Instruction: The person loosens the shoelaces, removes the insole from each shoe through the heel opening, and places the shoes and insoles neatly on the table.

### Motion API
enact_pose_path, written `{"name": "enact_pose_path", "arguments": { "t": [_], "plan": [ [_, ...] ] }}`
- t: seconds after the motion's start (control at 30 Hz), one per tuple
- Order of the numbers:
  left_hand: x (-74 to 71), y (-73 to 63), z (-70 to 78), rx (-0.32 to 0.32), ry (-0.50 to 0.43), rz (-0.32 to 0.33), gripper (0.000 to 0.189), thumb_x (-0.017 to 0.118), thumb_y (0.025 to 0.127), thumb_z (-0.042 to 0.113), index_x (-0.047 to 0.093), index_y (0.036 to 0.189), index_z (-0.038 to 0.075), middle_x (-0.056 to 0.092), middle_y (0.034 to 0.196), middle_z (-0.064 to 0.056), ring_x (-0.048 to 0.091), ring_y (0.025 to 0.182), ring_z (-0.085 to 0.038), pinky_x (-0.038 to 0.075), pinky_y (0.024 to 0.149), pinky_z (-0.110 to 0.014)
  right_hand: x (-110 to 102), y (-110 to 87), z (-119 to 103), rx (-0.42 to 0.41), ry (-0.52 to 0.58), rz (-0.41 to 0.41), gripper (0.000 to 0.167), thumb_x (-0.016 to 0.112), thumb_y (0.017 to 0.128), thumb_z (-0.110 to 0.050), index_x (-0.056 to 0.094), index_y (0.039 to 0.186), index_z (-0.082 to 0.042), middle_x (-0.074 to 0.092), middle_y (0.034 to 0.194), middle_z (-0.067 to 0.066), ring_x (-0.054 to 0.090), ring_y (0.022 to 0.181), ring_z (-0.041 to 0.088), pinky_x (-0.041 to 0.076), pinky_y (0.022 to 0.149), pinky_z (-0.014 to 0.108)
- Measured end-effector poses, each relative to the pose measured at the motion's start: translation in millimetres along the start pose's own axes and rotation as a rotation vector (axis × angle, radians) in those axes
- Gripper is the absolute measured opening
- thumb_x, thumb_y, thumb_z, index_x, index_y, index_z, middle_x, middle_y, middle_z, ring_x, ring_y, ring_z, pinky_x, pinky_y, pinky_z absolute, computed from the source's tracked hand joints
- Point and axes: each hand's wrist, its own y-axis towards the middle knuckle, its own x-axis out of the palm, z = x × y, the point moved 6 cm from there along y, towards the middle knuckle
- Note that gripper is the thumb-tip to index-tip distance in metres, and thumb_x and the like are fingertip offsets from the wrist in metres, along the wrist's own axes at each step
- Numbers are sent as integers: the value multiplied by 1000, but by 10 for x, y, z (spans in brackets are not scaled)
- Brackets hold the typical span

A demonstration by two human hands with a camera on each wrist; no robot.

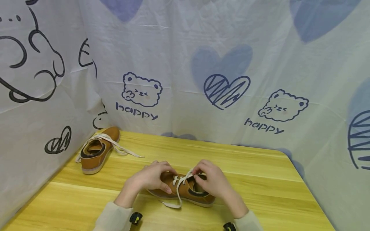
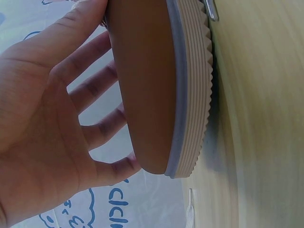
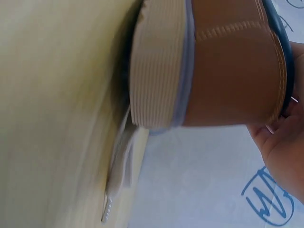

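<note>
A brown lace-up shoe (image 1: 188, 193) stands sole down on the table, its toe pointing left. My left hand (image 1: 154, 177) holds its front part, thumb on the near side; in the left wrist view the fingers spread along the far side of the brown upper (image 2: 147, 90). At the shoe's opening, my right hand (image 1: 212, 180) pinches the white shoelace (image 1: 189, 174) between thumb and fingers. Another length of lace droops over the near side onto the table. In the right wrist view the heel (image 3: 232, 80) hides most of that hand, and a lace end (image 3: 118, 166) trails past the sole.
A second brown shoe (image 1: 93, 160) sits at the table's back left corner, its white laces (image 1: 115, 144) loose across it and the wood. Behind the yellow table (image 1: 260, 179) hangs a printed cloth (image 1: 179, 64), with another on the left.
</note>
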Motion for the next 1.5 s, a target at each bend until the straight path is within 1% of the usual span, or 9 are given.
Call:
{"name": "enact_pose_path", "arguments": {
  "t": [0.13,0.27,0.37,0.57,0.7,0.9,1.07,1.23,1.5],
  "plan": [
    [10,8,-5,-6,4,2,60,95,71,39,73,125,26,64,129,5,54,118,-28,42,101,-67,-109,-16,72,10,-45,52,19,78,88,-2,69,92,-18,63,95,-9,62,88,11,58,79,30],
    [22,14,-10,-5,1,-1,60,95,71,38,73,126,26,64,130,4,53,120,-29,40,102,-69,-206,-32,141,23,-62,83,20,79,87,-1,69,92,-17,64,94,-8,63,87,15,58,78,32],
    [19,11,-8,-1,-2,1,59,95,71,37,73,125,25,64,129,4,54,119,-29,41,101,-69,-231,-41,191,58,-61,48,19,79,87,-1,69,91,-18,63,93,-8,62,86,18,56,77,32],
    [9,0,-5,-2,-4,5,59,95,72,37,73,125,26,64,129,4,54,119,-29,41,101,-69,-190,-53,250,114,-47,-78,18,77,88,-3,70,91,-19,62,92,-8,62,86,19,54,77,29],
    [5,-3,7,-2,-7,2,59,95,72,38,73,125,26,64,130,4,54,120,-29,40,102,-69,-180,-58,251,124,-38,-101,16,76,89,-4,70,92,-18,62,93,-7,62,87,21,54,77,30],
    [1,-7,10,2,-16,-5,60,95,71,38,73,125,24,64,129,3,54,119,-30,41,101,-70,-185,-50,211,85,-50,-51,15,77,89,-5,71,98,-15,64,96,-7,62,87,17,55,77,31],
    [-10,-11,20,12,-9,-1,59,95,72,38,73,125,24,64,128,3,54,117,-29,43,100,-67,-156,-15,101,-19,-36,18,15,78,90,-5,71,100,-13,65,98,-6,61,90,16,56,80,34],
    [-20,-15,25,16,-7,2,58,95,72,37,74,124,24,65,126,3,54,114,-27,45,96,-65,-60,6,-6,-92,-20,1,14,78,91,-7,72,102,-13,66,102,-3,64,94,17,57,83,34],
    [-21,-18,26,20,-3,0,59,95,72,38,73,125,23,65,126,3,54,114,-27,45,96,-65,44,13,-85,-90,-53,-47,16,81,89,-7,73,101,-14,65,101,-4,63,93,14,57,82,31]
  ]
}}
